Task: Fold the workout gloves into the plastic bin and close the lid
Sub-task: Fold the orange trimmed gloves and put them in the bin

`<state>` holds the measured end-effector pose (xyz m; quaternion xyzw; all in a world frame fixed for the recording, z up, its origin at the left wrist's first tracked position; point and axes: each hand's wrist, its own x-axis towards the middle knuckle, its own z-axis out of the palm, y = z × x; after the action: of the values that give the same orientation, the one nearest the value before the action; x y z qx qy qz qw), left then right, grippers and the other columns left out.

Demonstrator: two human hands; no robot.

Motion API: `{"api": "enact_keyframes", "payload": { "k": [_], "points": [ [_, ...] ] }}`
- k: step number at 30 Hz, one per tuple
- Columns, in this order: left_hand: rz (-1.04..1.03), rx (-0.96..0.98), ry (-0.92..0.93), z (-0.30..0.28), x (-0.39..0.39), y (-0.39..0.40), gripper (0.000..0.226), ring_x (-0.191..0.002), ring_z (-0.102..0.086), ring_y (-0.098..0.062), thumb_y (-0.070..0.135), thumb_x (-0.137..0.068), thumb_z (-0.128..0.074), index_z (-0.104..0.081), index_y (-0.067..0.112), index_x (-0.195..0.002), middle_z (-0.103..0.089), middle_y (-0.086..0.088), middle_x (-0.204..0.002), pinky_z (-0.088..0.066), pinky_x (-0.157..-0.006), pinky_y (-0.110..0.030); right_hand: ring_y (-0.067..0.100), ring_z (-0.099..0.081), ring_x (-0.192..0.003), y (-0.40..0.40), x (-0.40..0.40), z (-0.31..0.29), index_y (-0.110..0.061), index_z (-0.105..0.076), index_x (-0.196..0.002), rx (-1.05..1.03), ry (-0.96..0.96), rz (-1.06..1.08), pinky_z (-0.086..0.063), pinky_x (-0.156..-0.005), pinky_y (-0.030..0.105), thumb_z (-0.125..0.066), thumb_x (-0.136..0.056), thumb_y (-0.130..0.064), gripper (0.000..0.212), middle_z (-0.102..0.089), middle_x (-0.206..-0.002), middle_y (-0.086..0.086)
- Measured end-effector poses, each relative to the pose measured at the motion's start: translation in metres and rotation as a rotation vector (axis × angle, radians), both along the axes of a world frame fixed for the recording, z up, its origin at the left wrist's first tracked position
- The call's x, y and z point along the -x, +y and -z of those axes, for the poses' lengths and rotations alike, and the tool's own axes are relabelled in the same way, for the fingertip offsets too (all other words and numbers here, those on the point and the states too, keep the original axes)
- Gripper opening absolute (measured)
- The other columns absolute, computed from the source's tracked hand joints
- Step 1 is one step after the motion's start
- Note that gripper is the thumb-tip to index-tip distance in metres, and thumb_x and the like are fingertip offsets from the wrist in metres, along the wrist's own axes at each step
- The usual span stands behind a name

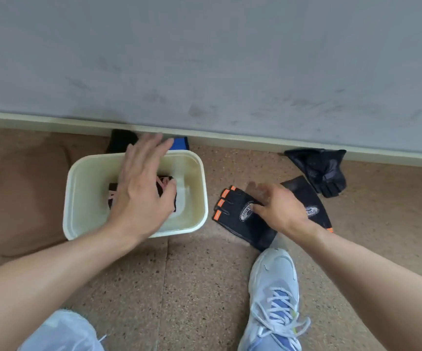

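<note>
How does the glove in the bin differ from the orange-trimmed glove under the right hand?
The glove in the bin is folded into a compact block with pinkish markings; the orange-trimmed glove lies flat and unfolded on the floor. The first sits inside the plastic bin below the open left hand; the second lies outside it, touched by the right hand. Both are mostly black.

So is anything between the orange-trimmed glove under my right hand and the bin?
Nothing on the floor between them: the orange-trimmed glove lies just right of the bin, with bare floor in the gap. The bin has no lid on, but your left hand is over a folded glove inside, covering much of the opening.
</note>
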<state>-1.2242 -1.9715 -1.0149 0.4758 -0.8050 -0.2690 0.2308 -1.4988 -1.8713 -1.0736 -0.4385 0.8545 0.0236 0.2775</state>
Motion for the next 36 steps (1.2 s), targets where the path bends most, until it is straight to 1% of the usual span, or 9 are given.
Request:
{"api": "enact_keyframes", "payload": {
  "k": [3, 7, 12, 15, 18, 22, 27, 32, 36],
  "points": [
    [0.244, 0.021, 0.023, 0.001, 0.027, 0.015, 0.044, -0.150, -0.034, -0.026, 0.007, -0.085, -0.066, -0.065, 0.011, -0.129, -0.053, -0.007, -0.150, -0.023, -0.124, -0.045, 0.028, -0.051, -0.125, 0.028, 0.004, 0.027, -0.033, -0.055, -0.130, -0.033, 0.006, -0.007, -0.049, -0.095, 0.041, -0.077, -0.077, -0.051, 0.059, -0.060, -0.127, 0.000],
    [0.421, 0.003, 0.065, 0.002, 0.046, 0.039, 0.020, -0.134, -0.053, -0.017, 0.010, -0.088, -0.064, -0.074, 0.015, -0.104, -0.066, 0.001, -0.131, -0.039, -0.114, -0.038, 0.028, -0.067, -0.107, 0.030, 0.008, 0.032, -0.025, -0.067, -0.101, -0.012, -0.170, 0.119, -0.049, -0.080, 0.031, -0.077, -0.080, -0.043, 0.029, -0.075, -0.106, 0.003],
    [0.067, -0.701, 0.079, -0.024, 0.079, 0.056, 0.034, -0.107, -0.064, 0.010, 0.037, -0.087, -0.075, -0.062, 0.034, -0.118, -0.066, 0.022, -0.125, -0.047, -0.104, -0.024, 0.010, -0.053, -0.065, 0.040, -0.020, -0.018, -0.026, -0.045, -0.077, 0.541, -0.305, 0.224, -0.045, -0.068, 0.037, -0.072, -0.088, -0.028, 0.029, -0.057, -0.066, -0.011],
    [-0.031, -1.157, 0.326, -0.023, 0.098, 0.058, 0.045, -0.113, -0.070, -0.012, 0.053, -0.080, -0.074, -0.069, 0.025, -0.115, -0.075, 0.005, -0.123, -0.048, -0.108, -0.038, 0.006, -0.063, -0.083, 0.054, -0.043, -0.049, -0.027, -0.064, -0.095, 0.799, -0.416, -0.136, -0.052, -0.079, 0.032, -0.069, -0.086, -0.015, 0.016, -0.069, -0.090, -0.014],
    [-0.227, -0.976, 0.340, -0.014, 0.100, 0.054, 0.021, -0.101, -0.074, -0.017, 0.046, -0.092, -0.067, -0.076, 0.027, -0.094, -0.081, 0.010, -0.094, -0.057, -0.092, -0.037, 0.018, -0.068, -0.110, 0.063, -0.040, -0.042, -0.010, -0.076, -0.109, 0.856, -0.482, -0.379, -0.049, -0.100, 0.031, -0.066, -0.095, -0.031, 0.027, -0.074, -0.118, 0.002],
    [-0.220, -0.881, 0.276, -0.017, 0.092, 0.048, 0.021, -0.099, -0.074, -0.013, 0.043, -0.091, -0.069, -0.077, 0.027, -0.103, -0.081, 0.011, -0.099, -0.056, -0.096, -0.039, 0.019, -0.063, -0.110, 0.062, 0.021, 0.003, -0.023, -0.069, -0.112, 0.700, -0.176, 0.183, -0.051, -0.096, 0.044, -0.063, -0.095, -0.037, 0.023, -0.069, -0.112, -0.005],
    [-0.174, -1.102, 0.444, -0.020, 0.088, 0.044, 0.025, -0.110, -0.073, -0.022, 0.018, -0.095, -0.065, -0.073, 0.006, -0.116, -0.079, -0.008, -0.113, -0.052, -0.106, -0.046, 0.034, -0.048, -0.133, 0.072, 0.112, 0.033, -0.025, -0.050, -0.143, 0.117, 0.120, 0.519, -0.045, -0.106, 0.048, -0.075, -0.081, -0.045, 0.070, -0.055, -0.141, 0.009],
    [-0.199, -1.172, 0.492, -0.016, 0.084, 0.042, 0.028, -0.112, -0.072, -0.023, 0.011, -0.096, -0.063, -0.069, 0.006, -0.123, -0.077, -0.008, -0.117, -0.050, -0.107, -0.046, 0.032, -0.069, -0.109, 0.065, 0.121, 0.034, -0.019, -0.072, -0.104, 0.080, -0.092, 0.664, -0.053, -0.086, 0.037, -0.086, -0.073, -0.039, 0.040, -0.074, -0.103, 0.009],
    [-0.240, -1.160, 0.544, -0.020, 0.080, 0.038, 0.025, -0.107, -0.074, -0.020, 0.005, -0.097, -0.059, -0.071, 0.012, -0.118, -0.080, -0.002, -0.111, -0.055, -0.097, -0.039, 0.029, -0.069, -0.084, 0.043, 0.081, 0.005, -0.016, -0.063, -0.082, 0.299, -0.146, 0.546, -0.051, -0.067, 0.034, -0.073, -0.088, -0.037, 0.024, -0.066, -0.076, 0.002]
  ]
}}
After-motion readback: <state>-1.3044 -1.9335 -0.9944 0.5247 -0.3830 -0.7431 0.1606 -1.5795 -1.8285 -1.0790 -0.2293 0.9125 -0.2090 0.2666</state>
